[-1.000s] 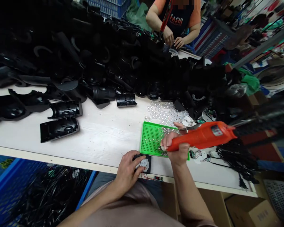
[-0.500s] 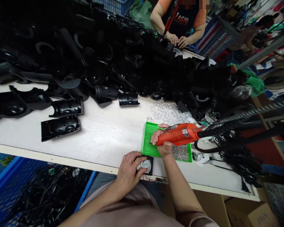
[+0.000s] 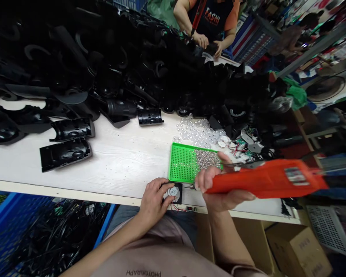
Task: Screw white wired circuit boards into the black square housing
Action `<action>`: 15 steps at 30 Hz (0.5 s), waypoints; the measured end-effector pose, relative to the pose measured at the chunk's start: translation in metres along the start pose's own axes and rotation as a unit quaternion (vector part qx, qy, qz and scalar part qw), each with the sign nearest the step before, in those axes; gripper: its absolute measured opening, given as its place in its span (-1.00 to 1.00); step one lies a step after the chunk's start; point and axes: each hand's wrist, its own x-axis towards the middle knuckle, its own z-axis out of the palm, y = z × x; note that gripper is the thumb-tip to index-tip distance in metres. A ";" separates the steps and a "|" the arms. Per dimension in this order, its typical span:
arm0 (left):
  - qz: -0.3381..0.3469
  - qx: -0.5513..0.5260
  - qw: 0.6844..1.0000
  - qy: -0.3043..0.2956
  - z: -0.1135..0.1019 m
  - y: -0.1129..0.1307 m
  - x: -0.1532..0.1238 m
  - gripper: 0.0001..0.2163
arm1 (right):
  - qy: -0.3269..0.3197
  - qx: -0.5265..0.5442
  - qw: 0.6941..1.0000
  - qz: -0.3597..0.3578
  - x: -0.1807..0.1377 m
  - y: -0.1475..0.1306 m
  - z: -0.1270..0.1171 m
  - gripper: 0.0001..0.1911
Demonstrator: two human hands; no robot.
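Observation:
My left hand (image 3: pixel 155 198) is closed on a small round white motor part (image 3: pixel 173 191) with red wires, thumb and fingers at its sides. The part rests on a black block (image 3: pixel 178 197) at the table's front edge. In my right hand (image 3: pixel 216 188) is an orange electric screwdriver (image 3: pixel 256 180), slightly blurred, its bit pointing left just right of the block. Behind both hands lies a green perforated tray (image 3: pixel 180 163), with a heap of small screws (image 3: pixel 209 158) in its right part. A small circuit board (image 3: pixel 191 209) hangs by wires at the edge.
Black plastic housings (image 3: pixel 118 77) are piled across the back. Two half shells (image 3: pixel 66 154) lie at left. Small clear parts (image 3: pixel 196 130) spread behind the tray. A blue crate (image 3: pixel 5 227) of cables stands below left. Across the table, a person's hands (image 3: pixel 202 40) work.
My right hand has drawn the screwdriver from over the tray toward me, bringing its bit beside the black block. My left hand stays on the motor part. The view has shifted slightly.

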 end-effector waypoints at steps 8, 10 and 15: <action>0.010 0.017 1.000 -0.002 0.003 -0.001 -0.003 -0.74 | 0.009 0.028 0.999 0.027 -0.031 0.037 -0.011 -0.26; 0.008 0.020 1.000 -0.003 0.002 0.000 -0.002 -0.74 | 0.004 0.025 0.999 0.040 -0.030 0.041 -0.010 -0.25; -0.003 0.011 1.000 -0.016 0.001 0.001 -0.001 -0.74 | -0.038 0.034 0.998 0.029 -0.032 0.043 -0.010 -0.36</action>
